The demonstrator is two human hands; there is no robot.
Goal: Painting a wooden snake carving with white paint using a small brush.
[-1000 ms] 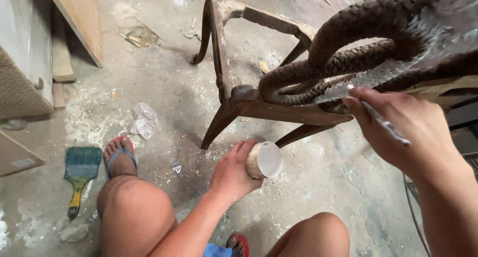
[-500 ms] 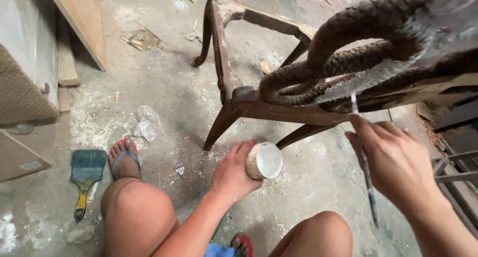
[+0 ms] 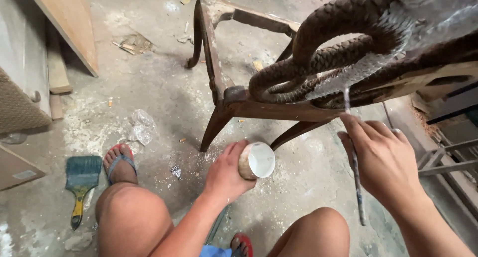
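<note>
Fingers of the right hand [image 3: 386, 167] pinch a thin paint-stained brush [image 3: 354, 162], its tip touching the white-coated patch on the dark brown carved wooden snake with scaled coils [image 3: 338, 53]. The left hand [image 3: 226, 175] wraps around a small round cup of white paint [image 3: 259, 161], tilted with its mouth turned sideways, just below the brown wooden frame [image 3: 259, 105] that carries the carving. I think the cup is the weak point: so tilted, the paint may run out onto the dusty concrete floor [image 3: 149, 88]. The long brush handle may also slip in such a light grip and smear scales outside the patch. A wide blue brush with yellow handle [image 3: 81, 185] lies beside the foot.
</note>
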